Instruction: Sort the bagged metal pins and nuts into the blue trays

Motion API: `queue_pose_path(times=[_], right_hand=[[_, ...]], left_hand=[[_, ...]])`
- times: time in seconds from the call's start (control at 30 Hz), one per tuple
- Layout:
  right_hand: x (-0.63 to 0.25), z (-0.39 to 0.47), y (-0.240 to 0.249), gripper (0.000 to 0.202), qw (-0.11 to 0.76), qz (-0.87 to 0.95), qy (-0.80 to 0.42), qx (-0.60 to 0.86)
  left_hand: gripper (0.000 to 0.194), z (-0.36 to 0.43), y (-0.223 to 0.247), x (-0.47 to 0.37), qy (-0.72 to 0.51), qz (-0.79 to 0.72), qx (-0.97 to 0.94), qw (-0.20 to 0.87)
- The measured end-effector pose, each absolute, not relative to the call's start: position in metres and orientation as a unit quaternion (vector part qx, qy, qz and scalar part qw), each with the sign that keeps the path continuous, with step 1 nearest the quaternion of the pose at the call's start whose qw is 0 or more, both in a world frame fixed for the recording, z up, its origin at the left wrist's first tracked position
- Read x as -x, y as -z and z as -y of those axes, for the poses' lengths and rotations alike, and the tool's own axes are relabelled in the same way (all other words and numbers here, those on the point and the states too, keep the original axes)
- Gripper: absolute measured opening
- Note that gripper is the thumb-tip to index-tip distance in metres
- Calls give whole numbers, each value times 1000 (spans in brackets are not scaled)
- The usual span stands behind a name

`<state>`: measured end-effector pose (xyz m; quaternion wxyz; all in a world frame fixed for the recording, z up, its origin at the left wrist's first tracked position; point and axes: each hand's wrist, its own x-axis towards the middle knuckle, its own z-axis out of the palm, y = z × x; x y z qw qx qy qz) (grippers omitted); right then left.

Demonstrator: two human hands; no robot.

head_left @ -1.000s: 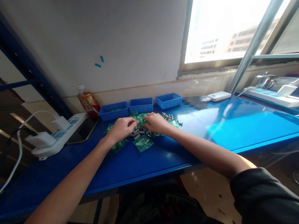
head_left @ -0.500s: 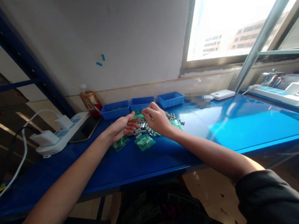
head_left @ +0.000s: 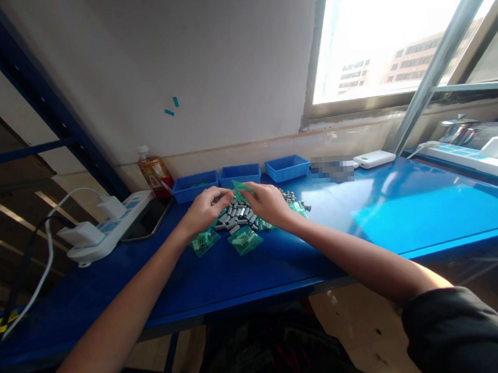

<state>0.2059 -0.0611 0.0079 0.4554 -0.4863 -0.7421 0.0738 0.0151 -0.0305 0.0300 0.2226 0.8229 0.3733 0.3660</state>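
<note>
Above a pile of small metal cylinders, a small green plastic bag is held up between my hands. My right hand pinches it from the right. My left hand has its fingers closed at the bag's left edge; the fingertips are partly hidden. A filled green bag lies flat in front of the pile, and another green bag with parts inside lies below my left hand. Metal screws are heaped beyond my right hand.
Three blue bins stand along the wall. To the left are a bottle, a phone and a white power strip with plugs and cables. A white box-shaped device lies at the back right of the blue table.
My left hand has gone from spread fingers to a closed grip and moved up to the bag. My right hand has turned slightly, and the green bag now stands up between both hands.
</note>
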Motion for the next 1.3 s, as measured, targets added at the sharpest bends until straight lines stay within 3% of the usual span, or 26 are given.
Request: queue_pose_path(times=[0.1,0.2,0.3,0.4,0.5,0.7,0.87,0.97,1.07,1.17,1.23,1.3], right_hand=[[-208,63,-5,32,367,795,44,481],[-204,65,-2,36,341,818,83,455],[-200,65,-1,41,371,828,70,414],[-198,66,-2,42,382,834,53,395],[-199,66,-3,41,371,841,45,391],[-201,67,-3,33,334,853,34,399],[-201,68,-4,29,316,860,15,400],[-198,69,-7,27,367,822,-80,427],[-195,68,-11,45,445,722,-254,464],[-193,67,-13,51,509,636,-355,459],[-195,67,-12,44,535,640,-304,460],[-198,67,-10,35,534,688,-170,461]], left_hand=[[61,29,-32,-13,-350,-445,-715,411],[50,20,-32,-10,-378,-475,-659,444],[44,-2,-37,-2,-443,-499,-635,388],[51,-26,-44,15,-474,-535,-618,329],[55,-37,-38,32,-436,-575,-634,277],[32,-27,-1,34,-316,-595,-719,171],[24,-19,-3,20,-316,-567,-752,114],[22,-5,-15,11,-370,-529,-760,77],[18,17,-23,-3,-445,-401,-801,-4],[14,39,-24,-20,-409,-261,-874,-37],[17,48,-23,-28,-375,-225,-899,-15],[18,50,-23,-32,-376,-253,-890,53]])
